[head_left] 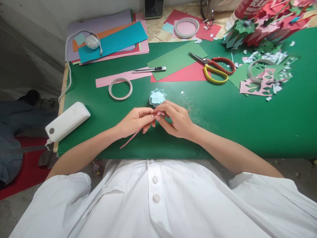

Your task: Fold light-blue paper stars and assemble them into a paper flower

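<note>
Both hands meet over the near part of the green table, working on one narrow pink paper strip (129, 140). My left hand (135, 122) pinches it, and the long tail hangs down toward the lower left. With thumb and index finger, my right hand (174, 119) grips the other end, where a small folded pink piece shows between the fingertips. Part of that fold is hidden by the fingers. Just beyond the fingertips sits a light blue folded paper piece (158, 96) with a pointed rim. A roll of tape (120, 89) lies beyond my left hand.
Scissors (218, 68), a utility knife (149, 69) and green paper (170, 61) lie farther back. Stacked coloured paper (116, 41) is at back left, a white power bank (68, 121) at the left edge. Paper scraps (279, 66) and folded paper flowers (267, 28) fill the right back.
</note>
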`<act>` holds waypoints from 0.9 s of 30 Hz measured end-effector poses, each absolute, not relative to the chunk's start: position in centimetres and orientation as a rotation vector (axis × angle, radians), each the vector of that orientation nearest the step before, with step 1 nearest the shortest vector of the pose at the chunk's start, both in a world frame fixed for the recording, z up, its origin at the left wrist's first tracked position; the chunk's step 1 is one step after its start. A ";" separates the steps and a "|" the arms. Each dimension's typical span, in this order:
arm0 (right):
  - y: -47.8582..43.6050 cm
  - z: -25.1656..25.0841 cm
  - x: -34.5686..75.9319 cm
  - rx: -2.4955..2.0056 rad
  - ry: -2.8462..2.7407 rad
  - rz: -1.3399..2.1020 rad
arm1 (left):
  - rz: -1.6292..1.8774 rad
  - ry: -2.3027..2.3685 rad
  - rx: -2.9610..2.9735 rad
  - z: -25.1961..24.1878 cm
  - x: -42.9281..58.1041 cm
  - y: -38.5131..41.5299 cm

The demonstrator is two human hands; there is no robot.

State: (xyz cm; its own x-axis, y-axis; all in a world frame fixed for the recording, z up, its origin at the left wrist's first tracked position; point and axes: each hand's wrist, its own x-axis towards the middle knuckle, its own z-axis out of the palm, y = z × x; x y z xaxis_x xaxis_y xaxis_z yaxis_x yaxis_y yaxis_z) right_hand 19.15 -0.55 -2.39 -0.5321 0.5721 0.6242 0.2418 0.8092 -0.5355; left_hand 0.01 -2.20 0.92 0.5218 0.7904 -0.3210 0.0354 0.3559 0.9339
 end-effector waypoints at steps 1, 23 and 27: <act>-0.5 -2.4 19.1 -0.599 -2.139 0.506 | 0.576 0.904 1.088 0.9 0.0 -2.2; -0.4 -2.6 19.1 -0.638 -2.189 0.416 | 0.505 0.913 0.875 1.0 0.0 -2.0; -0.5 -2.7 19.3 -0.679 -2.184 0.267 | 0.582 0.970 0.967 1.0 0.2 -2.1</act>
